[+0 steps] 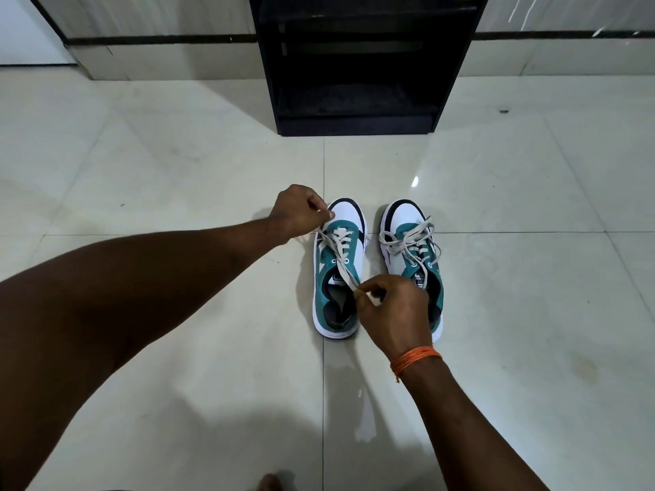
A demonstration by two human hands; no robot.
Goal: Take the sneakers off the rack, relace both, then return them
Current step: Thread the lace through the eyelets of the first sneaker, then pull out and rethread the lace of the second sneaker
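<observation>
The camera sat on the head and looked forward and down at the near floor (177,164), the rack (354,126) farther ahead.

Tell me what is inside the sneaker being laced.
A dark insole lies in the sneaker. Its forward part is hidden beneath the tongue and the lace, which the left hand and right hand pinch.

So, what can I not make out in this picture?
Head view only.
Heel of the right sneaker: partly covered by the right hand.
Ends of the lace on the left sneaker: pinched inside the left hand and right hand.
Rack: top cut by the upper edge, shelves too dark.
</observation>
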